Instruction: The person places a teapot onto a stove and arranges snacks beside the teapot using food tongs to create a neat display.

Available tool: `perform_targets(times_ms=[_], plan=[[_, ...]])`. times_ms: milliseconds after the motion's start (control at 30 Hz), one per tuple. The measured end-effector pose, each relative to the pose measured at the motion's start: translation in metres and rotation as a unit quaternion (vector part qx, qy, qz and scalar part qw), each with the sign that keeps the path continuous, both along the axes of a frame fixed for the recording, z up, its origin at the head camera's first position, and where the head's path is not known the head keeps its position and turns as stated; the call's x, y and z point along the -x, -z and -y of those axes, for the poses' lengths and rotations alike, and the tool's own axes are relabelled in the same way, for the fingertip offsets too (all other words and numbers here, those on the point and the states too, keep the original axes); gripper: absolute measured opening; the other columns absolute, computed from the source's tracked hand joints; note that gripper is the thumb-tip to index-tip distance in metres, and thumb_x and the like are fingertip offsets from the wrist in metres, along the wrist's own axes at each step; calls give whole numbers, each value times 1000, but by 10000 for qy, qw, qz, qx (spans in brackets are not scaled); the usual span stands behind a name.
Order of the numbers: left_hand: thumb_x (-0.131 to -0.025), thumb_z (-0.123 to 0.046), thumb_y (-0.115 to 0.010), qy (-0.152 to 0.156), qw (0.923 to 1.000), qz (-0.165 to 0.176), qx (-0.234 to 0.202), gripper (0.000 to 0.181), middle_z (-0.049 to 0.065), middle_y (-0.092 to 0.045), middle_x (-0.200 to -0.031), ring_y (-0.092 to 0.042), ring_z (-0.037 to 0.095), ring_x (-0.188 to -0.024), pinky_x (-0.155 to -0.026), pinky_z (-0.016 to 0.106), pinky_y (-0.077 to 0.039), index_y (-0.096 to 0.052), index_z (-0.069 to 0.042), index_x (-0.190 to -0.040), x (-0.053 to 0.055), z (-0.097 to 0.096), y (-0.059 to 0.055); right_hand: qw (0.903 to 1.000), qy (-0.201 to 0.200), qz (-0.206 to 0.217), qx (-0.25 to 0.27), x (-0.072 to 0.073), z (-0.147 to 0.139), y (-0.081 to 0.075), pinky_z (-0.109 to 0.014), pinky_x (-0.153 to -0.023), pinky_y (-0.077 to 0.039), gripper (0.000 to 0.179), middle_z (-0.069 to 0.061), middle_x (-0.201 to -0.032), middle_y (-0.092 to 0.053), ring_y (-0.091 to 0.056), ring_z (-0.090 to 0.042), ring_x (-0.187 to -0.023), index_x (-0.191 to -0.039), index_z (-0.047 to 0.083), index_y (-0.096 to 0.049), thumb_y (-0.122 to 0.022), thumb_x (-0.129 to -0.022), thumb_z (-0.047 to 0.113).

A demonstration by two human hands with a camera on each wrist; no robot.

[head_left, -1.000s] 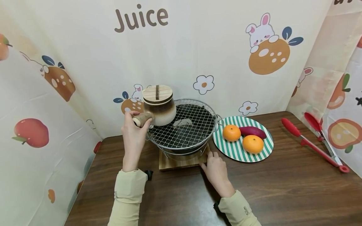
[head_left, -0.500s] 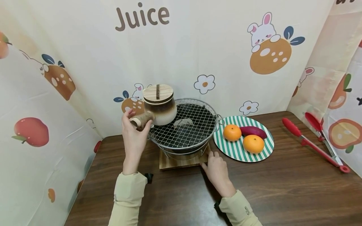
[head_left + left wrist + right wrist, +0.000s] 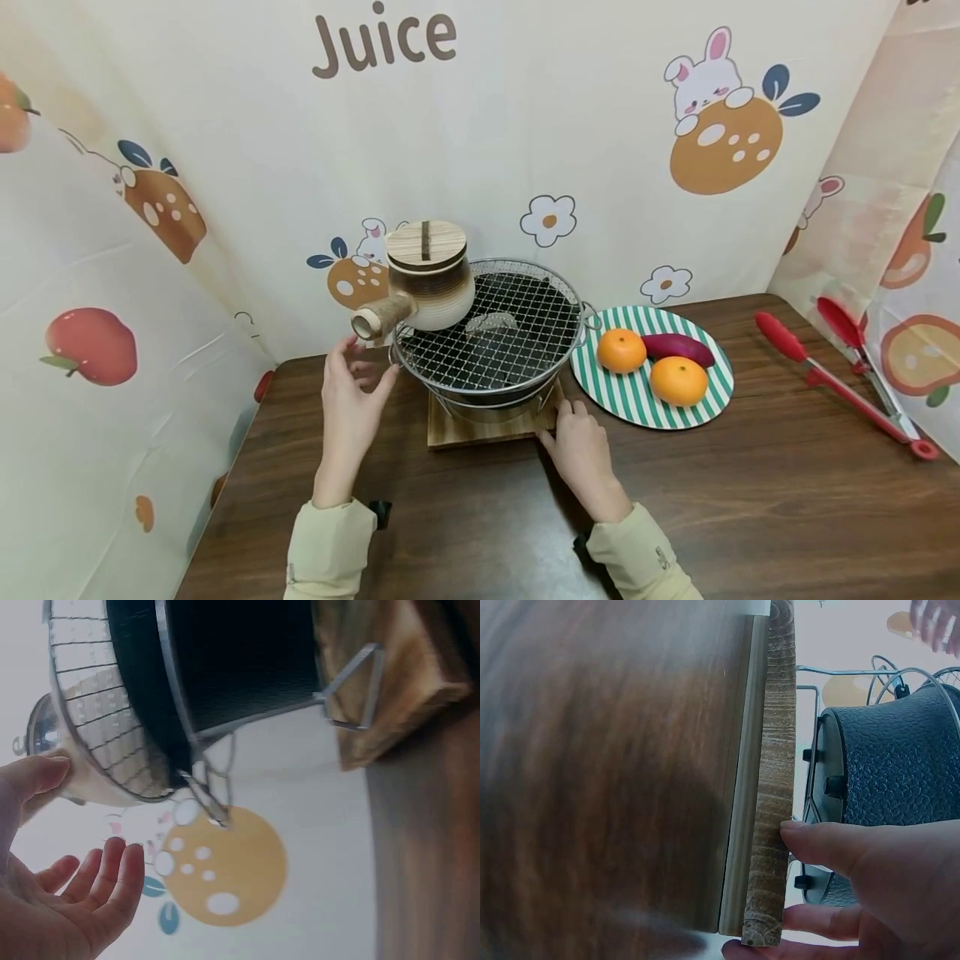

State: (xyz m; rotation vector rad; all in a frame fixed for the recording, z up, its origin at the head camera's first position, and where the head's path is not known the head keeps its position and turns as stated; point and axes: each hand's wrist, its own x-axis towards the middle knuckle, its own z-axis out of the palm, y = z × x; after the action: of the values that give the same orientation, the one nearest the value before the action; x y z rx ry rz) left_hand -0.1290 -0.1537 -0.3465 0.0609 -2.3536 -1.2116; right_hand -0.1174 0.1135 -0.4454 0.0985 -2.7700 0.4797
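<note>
A brown-and-white clay pot (image 3: 438,300) with a flat wooden lid (image 3: 426,243) sits on the left side of the round wire grill mesh (image 3: 517,333). Its stubby side handle (image 3: 384,317) points toward the front left. Just below that handle is my left hand (image 3: 351,408), fingers spread and loosely bent, holding nothing. The grill's dark bowl rests in a wire stand on a square wooden board (image 3: 480,432). My right hand (image 3: 581,454) grips the board's front right corner; in the right wrist view the thumb (image 3: 817,844) lies against its edge, fingers around the end.
Right of the grill, a green-striped plate (image 3: 600,392) bears two oranges (image 3: 678,381) and a purple elongated vegetable (image 3: 678,348). Red-tipped tongs (image 3: 840,387) lie spread at the far right. A printed curtain (image 3: 480,125) stands close behind the grill.
My left hand has let go of the pot's handle and drawn down and toward me. The pot stays on the mesh. My right hand keeps its place at the board.
</note>
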Motion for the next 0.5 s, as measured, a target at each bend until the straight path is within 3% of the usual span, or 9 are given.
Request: perform_targets(times_ms=[200, 500], plan=[[-84, -10, -72, -22, 9996, 227, 189, 61, 21, -51, -123, -58, 34, -100, -85, 47, -53, -39, 4, -133, -4, 3, 24, 10000, 12, -2, -10, 1, -1, 0, -43, -53, -54, 49, -21, -89, -62, -63, -33, -62, -100, -9, -63, -81, -75, 29], [-83, -15, -72, 226, 9950, 800, 558, 63, 25, -50, -123, -54, 39, -111, -94, 48, -48, -41, 6, -134, -3, -1, 57, 10000, 32, 50, -11, 1, 0, 0, -44, -53, -54, 48, -21, -89, -62, -62, -33, -62, -99, -8, -63, -81, -76, 30]])
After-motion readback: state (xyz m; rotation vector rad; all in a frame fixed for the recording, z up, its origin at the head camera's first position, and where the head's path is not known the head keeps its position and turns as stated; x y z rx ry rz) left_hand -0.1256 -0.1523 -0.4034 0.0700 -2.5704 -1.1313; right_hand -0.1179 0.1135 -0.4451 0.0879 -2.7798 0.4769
